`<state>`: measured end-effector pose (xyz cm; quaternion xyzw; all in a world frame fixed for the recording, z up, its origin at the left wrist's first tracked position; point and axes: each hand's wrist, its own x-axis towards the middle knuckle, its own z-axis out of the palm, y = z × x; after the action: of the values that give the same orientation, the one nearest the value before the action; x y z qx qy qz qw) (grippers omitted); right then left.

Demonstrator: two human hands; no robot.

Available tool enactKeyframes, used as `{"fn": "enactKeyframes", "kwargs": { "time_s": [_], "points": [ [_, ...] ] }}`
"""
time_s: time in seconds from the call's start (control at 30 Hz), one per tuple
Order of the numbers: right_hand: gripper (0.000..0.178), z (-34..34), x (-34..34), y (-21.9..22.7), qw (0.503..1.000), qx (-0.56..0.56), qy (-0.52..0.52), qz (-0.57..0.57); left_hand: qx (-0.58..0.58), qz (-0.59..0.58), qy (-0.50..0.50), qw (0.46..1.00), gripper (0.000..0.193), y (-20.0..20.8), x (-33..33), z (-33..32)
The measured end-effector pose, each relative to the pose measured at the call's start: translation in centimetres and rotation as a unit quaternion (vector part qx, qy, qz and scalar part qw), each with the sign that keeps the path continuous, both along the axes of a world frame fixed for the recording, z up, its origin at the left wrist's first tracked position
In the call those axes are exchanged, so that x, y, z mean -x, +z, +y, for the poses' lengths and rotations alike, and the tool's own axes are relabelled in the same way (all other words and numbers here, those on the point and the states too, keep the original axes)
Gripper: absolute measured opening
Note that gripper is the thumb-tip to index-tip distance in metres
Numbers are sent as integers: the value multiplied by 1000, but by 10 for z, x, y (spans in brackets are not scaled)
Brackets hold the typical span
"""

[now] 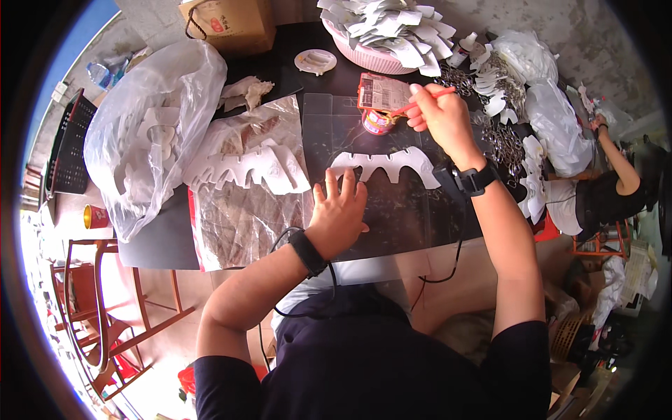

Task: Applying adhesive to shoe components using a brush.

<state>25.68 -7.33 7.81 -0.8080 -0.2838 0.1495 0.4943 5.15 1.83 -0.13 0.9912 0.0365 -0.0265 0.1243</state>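
My left hand [337, 218] lies flat with its fingers spread, the fingertips touching the left end of a white scalloped cut-out [385, 165] on the black table. Up and to the right, my right hand [442, 117] is closed around a thin red stick [442, 92], like a brush handle. Its lower end points to the mouth of a small pink-red pot [376, 124]; the tip is too small to make out. Against the pot stands a red-edged box [383, 92]. Left of my left hand, several similar white cut-outs [245, 168] overlap on clear plastic sheeting.
A pink basket [371, 59] heaped with white pieces stands at the back, beside a white dish [315, 61]. A big clear bag [150, 133] bulges at the left; metal chains [505, 143] and white bags lie right. A cable hangs from each wristband. Another person [609, 182] sits at far right.
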Motion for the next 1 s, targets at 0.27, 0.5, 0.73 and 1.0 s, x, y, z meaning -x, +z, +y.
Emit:
{"fn": "enactKeyframes", "kwargs": {
  "time_s": [0.27, 0.5, 0.73, 1.0],
  "points": [
    [20, -21, 13, -10, 992, -54, 109, 25, 15, 18, 5, 1000, 77, 4, 1, 1],
    [17, -22, 16, -21, 993, -89, 71, 19, 131, -96, -26, 986, 73, 33, -1, 6],
    [19, -16, 18, -21, 993, -113, 33, -12, 120, -51, 91, 987, 85, 5, -84, -15],
    [26, -15, 27, -17, 991, -131, 2, 31, 104, 8, 126, 987, 86, -8, -108, -18]
  ]
}}
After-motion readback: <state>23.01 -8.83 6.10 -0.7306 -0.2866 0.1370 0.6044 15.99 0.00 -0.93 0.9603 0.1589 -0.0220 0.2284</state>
